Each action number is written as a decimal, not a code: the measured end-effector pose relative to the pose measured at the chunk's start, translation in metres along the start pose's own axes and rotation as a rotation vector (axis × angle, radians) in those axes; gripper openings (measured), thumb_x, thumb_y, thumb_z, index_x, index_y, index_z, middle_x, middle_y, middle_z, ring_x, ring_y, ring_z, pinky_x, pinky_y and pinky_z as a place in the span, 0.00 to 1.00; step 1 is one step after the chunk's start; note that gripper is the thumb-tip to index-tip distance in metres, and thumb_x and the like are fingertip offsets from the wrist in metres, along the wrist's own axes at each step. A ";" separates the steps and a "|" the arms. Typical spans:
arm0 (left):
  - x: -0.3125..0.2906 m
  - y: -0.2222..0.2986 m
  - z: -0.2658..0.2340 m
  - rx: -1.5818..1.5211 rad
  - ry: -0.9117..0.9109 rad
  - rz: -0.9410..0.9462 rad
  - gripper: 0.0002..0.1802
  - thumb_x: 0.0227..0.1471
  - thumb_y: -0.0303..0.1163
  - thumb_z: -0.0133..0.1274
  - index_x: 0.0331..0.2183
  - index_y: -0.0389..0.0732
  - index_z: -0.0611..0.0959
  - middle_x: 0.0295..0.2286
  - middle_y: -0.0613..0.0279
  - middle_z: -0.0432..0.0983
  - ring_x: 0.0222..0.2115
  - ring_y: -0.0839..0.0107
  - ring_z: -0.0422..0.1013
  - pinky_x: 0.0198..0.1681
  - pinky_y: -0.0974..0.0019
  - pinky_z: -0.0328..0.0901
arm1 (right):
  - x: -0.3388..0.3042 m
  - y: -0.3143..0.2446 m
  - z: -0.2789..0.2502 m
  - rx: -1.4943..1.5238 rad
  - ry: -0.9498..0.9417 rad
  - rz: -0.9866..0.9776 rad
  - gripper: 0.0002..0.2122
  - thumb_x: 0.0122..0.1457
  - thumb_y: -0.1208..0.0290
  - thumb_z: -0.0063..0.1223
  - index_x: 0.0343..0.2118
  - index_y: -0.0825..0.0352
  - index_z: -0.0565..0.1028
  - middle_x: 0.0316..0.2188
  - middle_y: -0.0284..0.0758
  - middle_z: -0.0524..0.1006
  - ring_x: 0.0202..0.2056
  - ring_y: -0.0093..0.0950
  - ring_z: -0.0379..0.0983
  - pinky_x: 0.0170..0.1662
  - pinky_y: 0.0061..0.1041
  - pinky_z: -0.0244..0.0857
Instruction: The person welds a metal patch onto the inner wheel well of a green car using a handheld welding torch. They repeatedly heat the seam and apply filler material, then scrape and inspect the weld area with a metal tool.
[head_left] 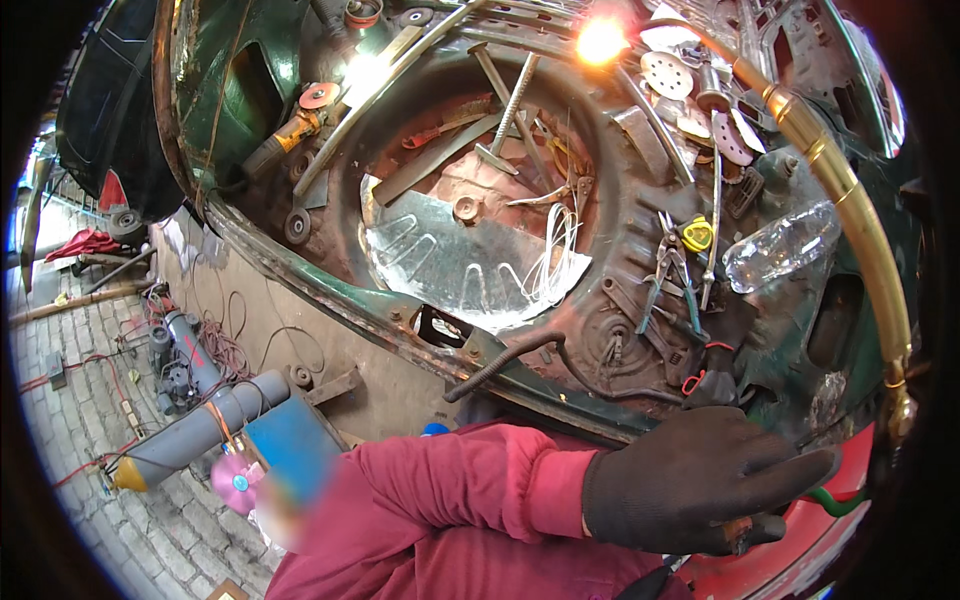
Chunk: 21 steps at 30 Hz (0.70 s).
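I take the round well (612,130) as my landmark on this feed. The left hand (690,475), in a dark glove, is below it and to its right, back turned up; its fingers lie close together and slightly bent, and I cannot tell from here whether they grip anything. The right hand is out of my sight, so I cannot tell how its fingers stand. I find the green tube (838,503) far to the lower right of the well, near the left fingertips, over a red surface (790,562). A brass-coloured pipe (800,120) arches right of the well, and an orange glow (601,42) burns at its upper right. Inside the well I see a silver sheet (425,255); to its right, pliers (672,262), a yellow tape measure (697,234) and a clear bottle (783,247); to its upper left, a grinder (290,133)
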<state>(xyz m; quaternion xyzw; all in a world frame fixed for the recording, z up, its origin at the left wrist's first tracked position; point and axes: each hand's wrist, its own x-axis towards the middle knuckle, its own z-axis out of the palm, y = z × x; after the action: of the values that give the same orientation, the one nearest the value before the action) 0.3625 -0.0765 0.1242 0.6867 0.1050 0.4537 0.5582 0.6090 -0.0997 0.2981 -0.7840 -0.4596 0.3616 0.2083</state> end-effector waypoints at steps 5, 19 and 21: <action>0.001 -0.025 -0.017 0.068 -0.115 -0.194 0.53 0.54 0.43 0.61 0.75 0.39 0.60 0.41 0.50 0.77 0.35 0.49 0.76 0.37 0.47 0.70 | 0.029 0.074 0.021 -0.733 -0.020 -0.573 0.23 0.76 0.53 0.50 0.56 0.72 0.74 0.44 0.46 0.81 0.41 0.38 0.80 0.43 0.37 0.75; -0.027 -0.091 -0.031 0.127 -0.090 -0.513 0.47 0.52 0.39 0.71 0.69 0.41 0.71 0.43 0.52 0.79 0.39 0.52 0.79 0.36 0.50 0.72 | 0.064 0.143 0.138 -0.169 -0.444 -0.271 0.18 0.74 0.63 0.51 0.54 0.74 0.74 0.47 0.46 0.77 0.47 0.41 0.78 0.51 0.36 0.72; -0.028 -0.095 -0.032 0.111 -0.066 -0.528 0.44 0.52 0.36 0.70 0.67 0.40 0.73 0.43 0.52 0.79 0.39 0.51 0.79 0.37 0.50 0.72 | 0.060 0.154 0.146 -0.049 -0.418 -0.056 0.16 0.79 0.63 0.43 0.52 0.74 0.75 0.44 0.44 0.76 0.45 0.37 0.77 0.51 0.34 0.71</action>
<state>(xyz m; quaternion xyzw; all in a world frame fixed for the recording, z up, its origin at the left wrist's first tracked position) 0.3576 -0.0400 0.0265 0.6795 0.2869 0.2633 0.6218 0.6047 -0.1241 0.0785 -0.6837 -0.5229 0.4993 0.0994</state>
